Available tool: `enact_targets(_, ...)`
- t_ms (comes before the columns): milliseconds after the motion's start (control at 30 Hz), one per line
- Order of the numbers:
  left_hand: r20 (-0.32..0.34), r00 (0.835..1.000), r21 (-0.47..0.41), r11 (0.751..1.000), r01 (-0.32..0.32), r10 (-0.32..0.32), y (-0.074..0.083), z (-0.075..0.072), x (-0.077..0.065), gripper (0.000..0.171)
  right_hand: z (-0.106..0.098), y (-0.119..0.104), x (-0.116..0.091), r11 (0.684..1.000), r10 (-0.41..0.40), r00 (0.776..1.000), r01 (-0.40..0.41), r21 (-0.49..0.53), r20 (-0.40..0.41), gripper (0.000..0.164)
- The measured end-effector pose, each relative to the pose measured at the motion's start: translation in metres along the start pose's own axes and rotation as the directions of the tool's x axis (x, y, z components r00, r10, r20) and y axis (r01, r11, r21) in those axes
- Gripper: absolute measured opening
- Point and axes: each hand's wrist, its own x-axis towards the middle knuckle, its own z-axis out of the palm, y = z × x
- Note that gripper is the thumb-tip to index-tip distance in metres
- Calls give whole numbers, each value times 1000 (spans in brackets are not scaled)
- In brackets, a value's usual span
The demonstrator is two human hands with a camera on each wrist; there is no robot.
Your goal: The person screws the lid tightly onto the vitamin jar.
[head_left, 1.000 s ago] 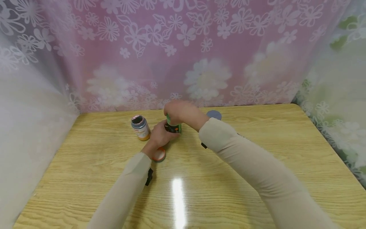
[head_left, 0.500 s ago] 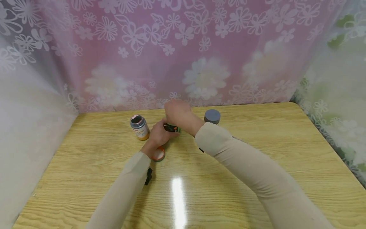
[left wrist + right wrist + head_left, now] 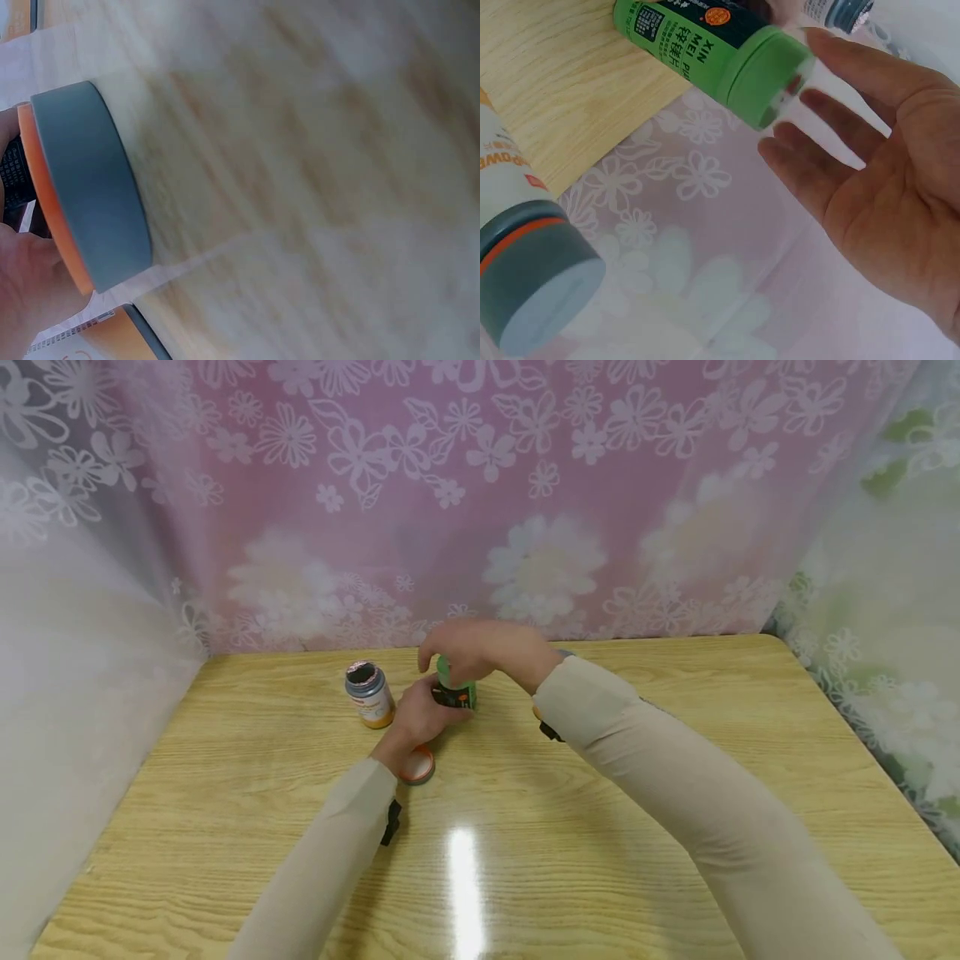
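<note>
My left hand grips the body of a green-and-black bottle, which stands upright on the table. Over its green cap is my right hand, fingers spread loosely with the tips close around the cap's edge in the right wrist view. A grey lid with an orange inner ring lies by my left wrist, its inside facing up in the head view. Behind the left hand stands a white jar without its lid, torn foil at its mouth.
A second white bottle with a grey lid stands right of the green one, mostly hidden by my right sleeve in the head view. The wooden table runs back to a pink flowered curtain.
My right hand has turned about the green cap, and its fingers have loosened and spread from it. The left hand still holds the bottle in the same place.
</note>
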Motion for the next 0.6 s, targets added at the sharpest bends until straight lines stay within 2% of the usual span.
enact_targets(133, -11, 1000, 17, 1000, -1, 1, 0, 3, 0, 57, 2, 0, 2, 1000, 16, 999, -17, 25, 39, 39)
enact_targets(333, -4, 1000, 20, 1000, -5, 5, 0, 1, -1, 58, 5, 0, 4, 999, 42, 999, -42, 32, -9, 31)
enact_targets(600, -19, 1000, 23, 1000, 22, -21, -1, 0, -1, 64, 9, -15, 10, 979, 194, 977, -199, -50, -92, 22)
